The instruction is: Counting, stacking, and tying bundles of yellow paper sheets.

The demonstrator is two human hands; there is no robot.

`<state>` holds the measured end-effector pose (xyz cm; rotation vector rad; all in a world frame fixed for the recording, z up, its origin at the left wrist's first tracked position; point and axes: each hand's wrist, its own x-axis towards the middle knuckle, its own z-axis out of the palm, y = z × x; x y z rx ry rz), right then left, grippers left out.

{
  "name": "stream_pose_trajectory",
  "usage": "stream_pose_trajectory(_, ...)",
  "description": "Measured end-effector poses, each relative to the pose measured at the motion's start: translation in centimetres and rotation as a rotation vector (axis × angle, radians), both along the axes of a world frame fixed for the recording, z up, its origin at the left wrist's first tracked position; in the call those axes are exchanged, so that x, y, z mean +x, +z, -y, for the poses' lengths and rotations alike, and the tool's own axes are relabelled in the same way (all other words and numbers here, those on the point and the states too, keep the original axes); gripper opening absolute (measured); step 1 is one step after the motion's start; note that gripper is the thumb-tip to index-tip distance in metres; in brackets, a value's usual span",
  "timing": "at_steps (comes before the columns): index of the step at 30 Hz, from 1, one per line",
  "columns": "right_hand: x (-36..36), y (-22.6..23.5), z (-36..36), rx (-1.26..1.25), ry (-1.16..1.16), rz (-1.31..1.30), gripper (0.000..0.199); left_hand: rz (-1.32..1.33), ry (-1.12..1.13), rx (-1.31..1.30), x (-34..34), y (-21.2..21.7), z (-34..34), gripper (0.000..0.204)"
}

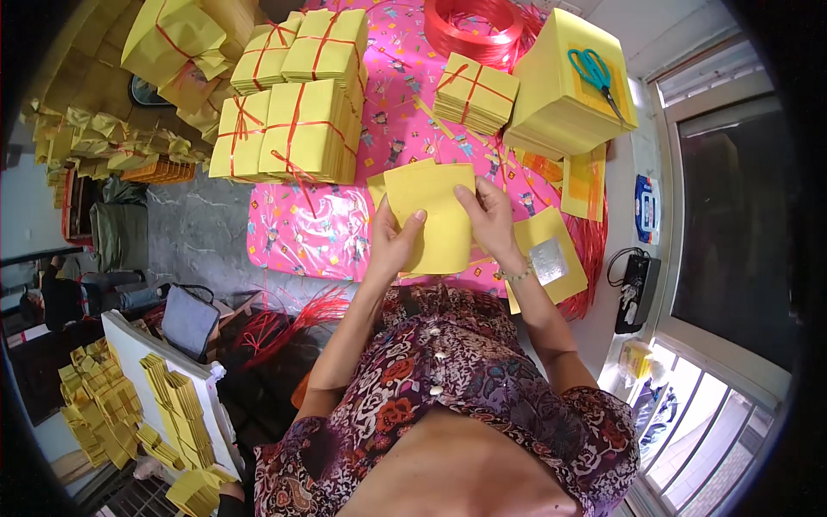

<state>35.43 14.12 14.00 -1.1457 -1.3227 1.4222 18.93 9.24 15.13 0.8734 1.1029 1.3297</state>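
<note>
A thin stack of yellow paper sheets [439,228] is held up in front of my body, over the near edge of the pink table. On its left edge my left hand [394,243] is closed, thumb on the top sheet and fingers underneath. My right hand [489,220] grips the right edge the same way, with a beaded bracelet at the wrist. Part of another yellow sheet [376,188] shows behind the stack's left side. To the right of my right hand lie yellow sheets [536,226] with a silver patch [548,261] on top.
Bundles of yellow paper [303,129] tied with red strips stand at the table's far left. A smaller bundle [476,90], a tall stack [551,95] bearing teal-handled scissors [594,73], and a red strip coil [474,30] stand beyond. Red strips [593,276] hang at right.
</note>
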Motion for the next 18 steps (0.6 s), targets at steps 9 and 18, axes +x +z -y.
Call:
stream_pose_trajectory(9,-0.2,-0.2,-1.1,0.052,-0.088,-0.123,0.012,-0.018,-0.044,-0.052,-0.5,0.0,0.0,0.042)
stream_pose_trajectory(18,0.6,-1.0,0.3,-0.051,0.051,0.143,0.024,0.024,-0.068,-0.131,-1.4,-0.6,-0.5,0.039)
